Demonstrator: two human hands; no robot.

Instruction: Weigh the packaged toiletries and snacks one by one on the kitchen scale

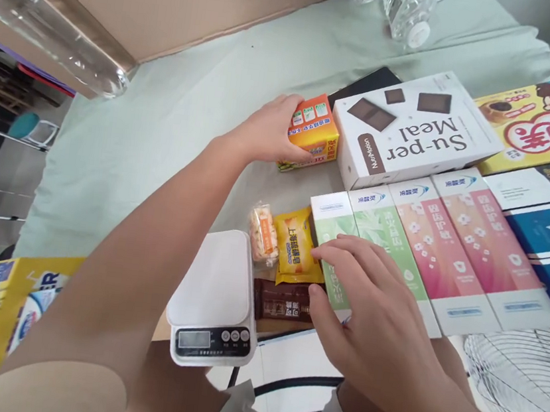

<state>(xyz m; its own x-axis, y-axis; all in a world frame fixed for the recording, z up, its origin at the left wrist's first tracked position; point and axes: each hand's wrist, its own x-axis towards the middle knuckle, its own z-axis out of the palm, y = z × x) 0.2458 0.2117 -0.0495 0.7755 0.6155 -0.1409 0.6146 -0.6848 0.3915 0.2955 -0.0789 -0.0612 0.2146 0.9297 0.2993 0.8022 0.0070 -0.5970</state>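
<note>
The left hand [277, 126] is closed around a small orange-and-yellow rectangular box [314, 130], thumb along the near side and fingers at the far side; whether the box touches the pale green cloth [175, 120] cannot be told. To its right lies a large white rectangular carton printed "Su-per Meal" [414, 133]. The right hand [377, 312] is empty and open, fingers loosely curved, thumb apart from the forefinger, over the near part of 2 long green-and-white cartons [380, 222]; 2 long pink-and-white cartons [455, 248] lie beside these. Near its fingertips is a shiny yellow packet [293, 245], between those cartons and a clear-wrapped, cream-coloured snack with an orange label [264, 231]. A flat dark brown packet [278, 301] lies on the near side of both, just beside a white rectangular scale with a grey display [218, 286]
</note>
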